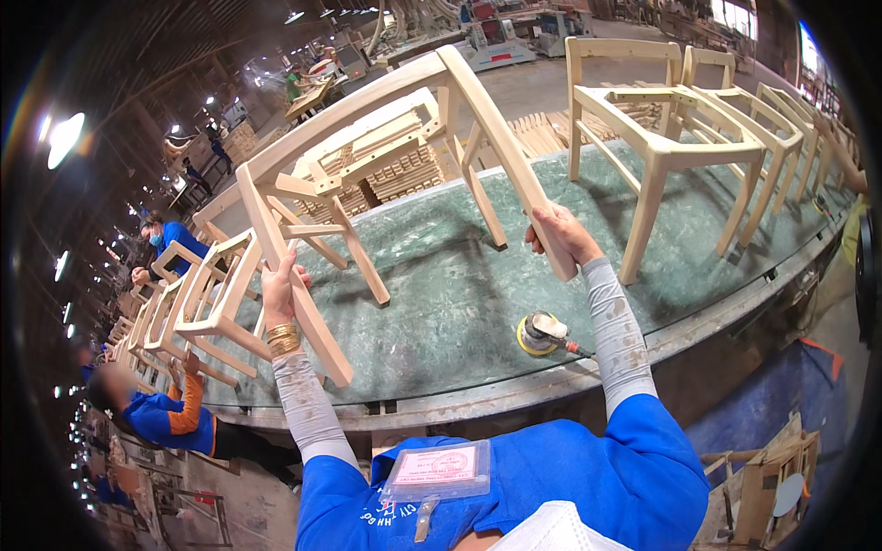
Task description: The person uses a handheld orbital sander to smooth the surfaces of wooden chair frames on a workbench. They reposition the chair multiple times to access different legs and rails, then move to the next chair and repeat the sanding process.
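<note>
A bare pale-wood chair frame (363, 106) stands tilted on the long green worktable (441, 317), its near legs raised toward me and two farther legs reaching the table top. My left hand (283, 286) is closed around its left near leg, below the corner joint. Around the lower part of the right near leg my right hand (565, 236) is closed too, with some fingers hidden behind the wood. Nearer to me, below my right hand, a round sander (542, 332) with a yellow rim lies on the table, its hose running toward the table edge.
To the right stand several similar chair frames (661, 147). More frames (218, 294) line the left, where a co-worker in blue and orange (175, 413) touches one. Slatted wood stacks (395, 170) rise beyond the table. A metal rim (496, 399) borders its near side.
</note>
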Action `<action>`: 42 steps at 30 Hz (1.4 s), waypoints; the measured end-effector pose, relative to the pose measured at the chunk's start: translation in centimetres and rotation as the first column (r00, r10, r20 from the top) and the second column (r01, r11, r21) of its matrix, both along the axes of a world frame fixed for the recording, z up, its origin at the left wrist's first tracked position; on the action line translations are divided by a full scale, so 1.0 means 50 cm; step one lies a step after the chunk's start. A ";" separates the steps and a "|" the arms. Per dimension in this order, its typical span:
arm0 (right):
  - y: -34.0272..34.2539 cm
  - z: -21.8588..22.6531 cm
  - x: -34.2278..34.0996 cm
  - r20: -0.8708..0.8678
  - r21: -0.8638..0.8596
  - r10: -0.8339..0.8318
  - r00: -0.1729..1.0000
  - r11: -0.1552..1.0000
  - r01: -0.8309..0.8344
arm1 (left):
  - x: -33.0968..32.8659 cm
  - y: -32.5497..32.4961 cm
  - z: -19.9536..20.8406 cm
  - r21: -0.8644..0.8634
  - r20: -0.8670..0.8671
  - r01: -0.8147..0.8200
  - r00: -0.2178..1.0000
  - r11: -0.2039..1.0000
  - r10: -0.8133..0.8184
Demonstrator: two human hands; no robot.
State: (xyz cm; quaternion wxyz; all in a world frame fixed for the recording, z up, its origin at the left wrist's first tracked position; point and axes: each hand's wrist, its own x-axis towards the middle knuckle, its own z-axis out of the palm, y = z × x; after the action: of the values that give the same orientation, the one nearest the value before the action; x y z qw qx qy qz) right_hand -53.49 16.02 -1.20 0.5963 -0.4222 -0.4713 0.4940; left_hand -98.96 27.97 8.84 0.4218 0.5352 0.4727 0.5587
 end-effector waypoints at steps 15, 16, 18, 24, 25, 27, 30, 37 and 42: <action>-0.113 -0.417 -0.056 0.918 -0.122 0.023 0.395 0.966 0.228 | -0.008 0.043 -0.001 -0.075 -0.048 0.007 0.999 0.997 -0.011; -0.114 -0.423 -0.075 0.928 -0.250 0.171 0.331 0.945 0.212 | -0.013 0.041 -0.004 -0.077 -0.052 0.000 0.999 0.997 -0.004; -0.109 -0.431 -0.087 0.920 -0.233 0.138 0.366 0.946 0.227 | -0.022 0.036 -0.007 -0.059 -0.009 0.026 1.000 0.998 -0.027; -0.113 -0.433 -0.097 0.940 -0.030 -0.054 0.338 0.971 0.238 | 0.003 0.033 0.003 -0.063 0.002 -0.002 1.000 0.998 0.002; -0.127 -0.438 -0.109 0.917 -0.041 -0.055 0.395 0.972 0.233 | 0.005 0.029 0.005 -0.044 -0.010 0.000 1.000 0.999 -0.001; -0.142 -0.371 -0.144 0.878 -0.083 -0.021 0.478 0.977 0.195 | -0.003 0.014 -0.007 -0.019 -0.028 -0.014 1.000 1.000 0.013; -0.194 -0.170 -0.201 0.789 0.067 -0.128 0.602 0.990 0.122 | -0.004 -0.016 -0.017 0.020 -0.061 -0.086 0.994 0.996 0.087; -0.155 0.204 -0.126 0.325 0.756 -0.712 0.622 0.591 0.282 | -0.003 -0.052 -0.051 0.011 0.001 -0.058 0.998 0.998 0.058; -0.012 0.294 -0.024 0.383 0.707 -0.829 0.407 0.547 0.449 | -0.003 -0.095 -0.074 0.022 -0.010 -0.052 0.999 0.998 0.052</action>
State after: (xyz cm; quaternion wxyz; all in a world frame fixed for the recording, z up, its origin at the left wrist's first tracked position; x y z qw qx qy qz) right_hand -54.70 15.43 13.48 0.6085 -0.5544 -0.5546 -0.1215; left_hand -99.14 23.23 5.12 0.3990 0.5302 0.4826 0.5717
